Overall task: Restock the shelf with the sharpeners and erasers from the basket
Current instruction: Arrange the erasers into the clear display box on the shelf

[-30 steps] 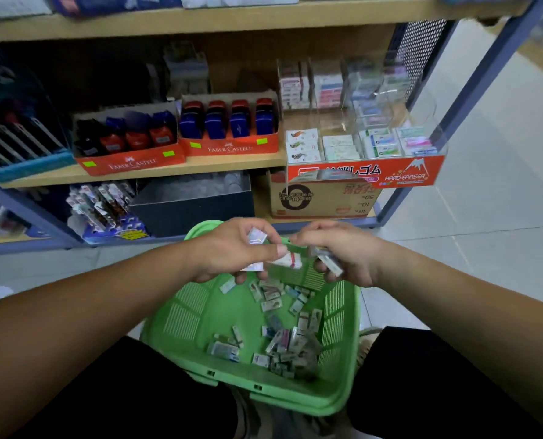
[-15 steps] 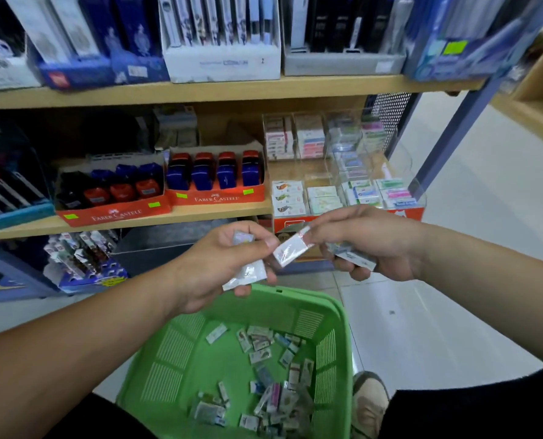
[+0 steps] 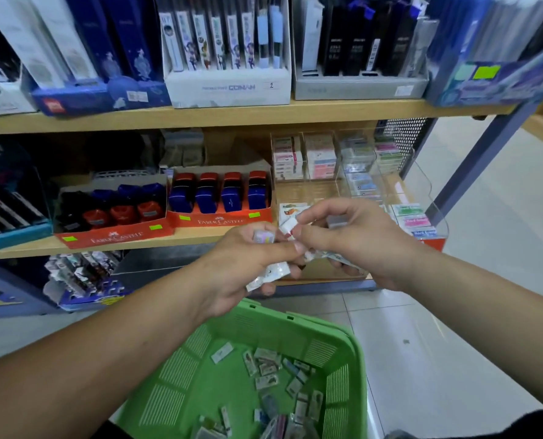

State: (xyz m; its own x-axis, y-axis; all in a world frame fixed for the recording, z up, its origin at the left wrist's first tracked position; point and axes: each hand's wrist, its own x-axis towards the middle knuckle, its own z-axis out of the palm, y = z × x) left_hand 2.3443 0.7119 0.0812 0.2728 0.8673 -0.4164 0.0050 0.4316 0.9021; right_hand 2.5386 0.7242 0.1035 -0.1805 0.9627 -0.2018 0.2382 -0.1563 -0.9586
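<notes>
1. Two hands are raised in front of the shelf [image 3: 200, 238]. The left hand [image 3: 241, 267] grips several small wrapped erasers [image 3: 268, 274], and the right hand [image 3: 355, 239] pinches another.
2. Many loose pieces [image 3: 267, 364] lie in the green basket [image 3: 197, 369] below, so restocking looks far from finished.

A stationery shop; stocked shelf [image 3: 232, 114]; Faber-Castell display boxes [image 3: 219, 217].

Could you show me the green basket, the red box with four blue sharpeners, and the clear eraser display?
green basket [image 3: 175, 381]: head view, its slotted left wall.
red box of blue sharpeners [image 3: 219, 220]: head view, its printed front panel.
clear eraser display [image 3: 422, 191]: head view, its curved right wall.
</notes>
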